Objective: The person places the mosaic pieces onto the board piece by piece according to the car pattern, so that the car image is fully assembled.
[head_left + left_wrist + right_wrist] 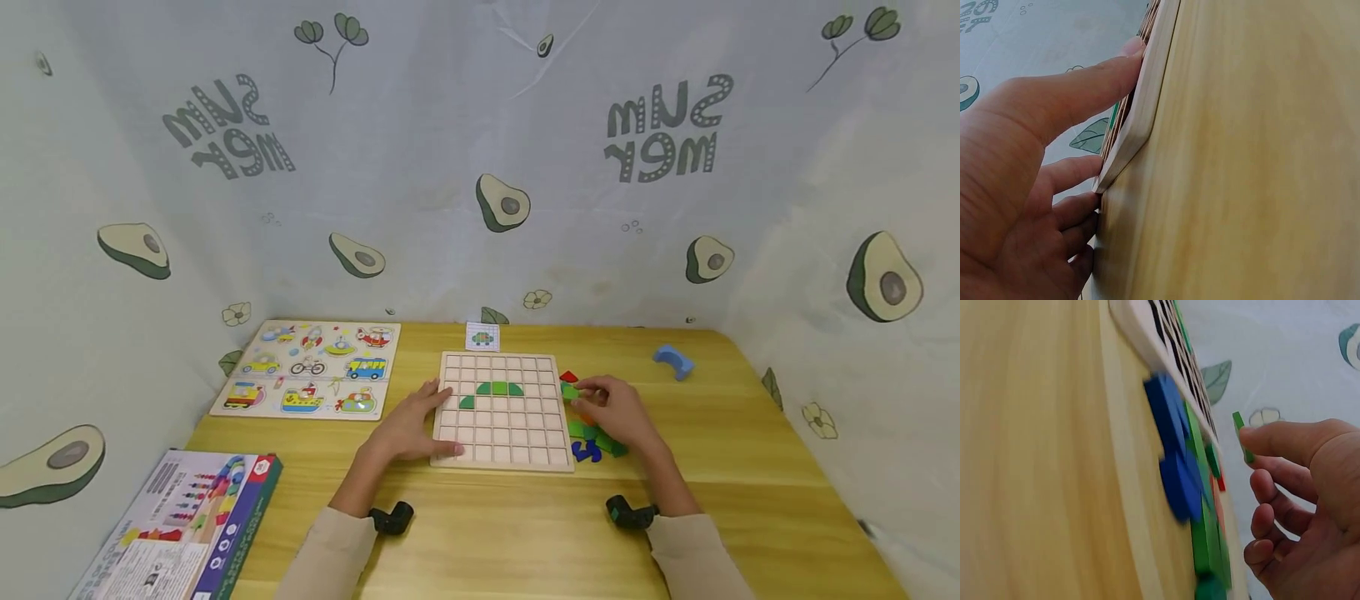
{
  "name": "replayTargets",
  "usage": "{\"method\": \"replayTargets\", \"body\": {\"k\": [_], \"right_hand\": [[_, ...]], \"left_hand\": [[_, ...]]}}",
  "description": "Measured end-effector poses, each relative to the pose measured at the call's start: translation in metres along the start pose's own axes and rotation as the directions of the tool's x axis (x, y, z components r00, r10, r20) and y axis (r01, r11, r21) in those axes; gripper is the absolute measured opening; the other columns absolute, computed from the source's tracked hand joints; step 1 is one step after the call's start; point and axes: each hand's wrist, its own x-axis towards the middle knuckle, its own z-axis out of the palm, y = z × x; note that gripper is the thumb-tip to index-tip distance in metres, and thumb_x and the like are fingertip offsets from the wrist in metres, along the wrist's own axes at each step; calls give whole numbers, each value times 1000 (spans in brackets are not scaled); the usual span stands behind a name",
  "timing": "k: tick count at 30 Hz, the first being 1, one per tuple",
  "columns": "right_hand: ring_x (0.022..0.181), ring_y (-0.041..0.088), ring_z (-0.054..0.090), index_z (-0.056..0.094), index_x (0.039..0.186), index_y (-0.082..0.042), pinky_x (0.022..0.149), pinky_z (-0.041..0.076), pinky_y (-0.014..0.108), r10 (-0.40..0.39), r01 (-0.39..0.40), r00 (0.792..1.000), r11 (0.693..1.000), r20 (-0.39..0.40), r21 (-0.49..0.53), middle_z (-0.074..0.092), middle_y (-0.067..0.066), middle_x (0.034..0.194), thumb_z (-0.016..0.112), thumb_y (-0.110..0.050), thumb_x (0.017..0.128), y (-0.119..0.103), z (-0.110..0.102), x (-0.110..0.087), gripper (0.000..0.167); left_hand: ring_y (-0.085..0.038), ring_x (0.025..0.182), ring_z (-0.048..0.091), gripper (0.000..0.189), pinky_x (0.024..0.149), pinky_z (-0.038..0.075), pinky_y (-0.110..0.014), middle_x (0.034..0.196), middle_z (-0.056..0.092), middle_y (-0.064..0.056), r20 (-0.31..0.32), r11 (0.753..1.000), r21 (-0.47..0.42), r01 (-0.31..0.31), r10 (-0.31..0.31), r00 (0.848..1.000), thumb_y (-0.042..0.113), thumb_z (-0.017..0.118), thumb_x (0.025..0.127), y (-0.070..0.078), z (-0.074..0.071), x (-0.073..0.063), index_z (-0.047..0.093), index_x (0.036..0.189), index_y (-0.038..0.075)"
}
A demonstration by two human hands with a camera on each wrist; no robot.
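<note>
One pale wooden grid board (517, 435), square-celled, lay flat on the yellow wood-grain table (480, 525) between the two hands. Set in its cells: one light green square tile (499, 388) flanked by two dark green curved-edged tiles, with a fourth green tile (467, 402) one row nearer, to the left. Left hand (408, 425): fingers spread and uncurled at the board's left edge, thumb resting on its near left part. Right hand (618, 408): thumb and forefinger pinched a thin green piece (1239, 422) above the loose pieces by the board's right side. Among those: a red piece (569, 377), several green pieces (576, 428) and dark blue notched pieces (592, 451). Behind the board stood a small white picture card (482, 337); far right, one light blue arch-shaped block (675, 362); left, a vehicle-picture puzzle board (306, 382) and, nearer, a printed cardboard box (176, 533).
</note>
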Motion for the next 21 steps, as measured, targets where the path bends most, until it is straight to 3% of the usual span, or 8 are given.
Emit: {"method": "replayTargets", "body": {"k": [5,11,16,21], "right_hand": [[75,19,49,72,121,-2,62,42,29,-54,52,998,997,33,59,64,11,100,75,-16,94,-15,16,4,31],[72,17,47,75,119,-5,62,42,31,-124,120,990,991,62,60,65,9,98,75,-18,95,-32,38,10,27],[72,17,46,77,116,-9,60,40,28,-122,115,989,990,85,86,64,7,96,76,-17,93,-47,54,15,24],[74,17,47,77,115,-8,65,41,27,-134,125,984,989,116,83,64,5,96,76,-15,93,-59,70,19,24]], "left_hand": [[-40,158,23,103,125,28,-61,172,22,-11,6,1000,-8,3,-3,1000,58,84,76,0,0,1,41,160,18],[-38,158,22,102,125,28,-60,172,22,-9,5,1000,-8,7,-7,1000,58,85,76,0,0,1,41,160,19],[-38,159,21,101,126,28,-59,172,22,-9,7,1000,1,11,-11,1000,58,84,77,2,0,1,41,160,20],[-38,158,22,100,126,27,-59,172,22,-8,7,1000,12,21,-21,1000,59,84,77,2,0,1,41,160,21]]}}
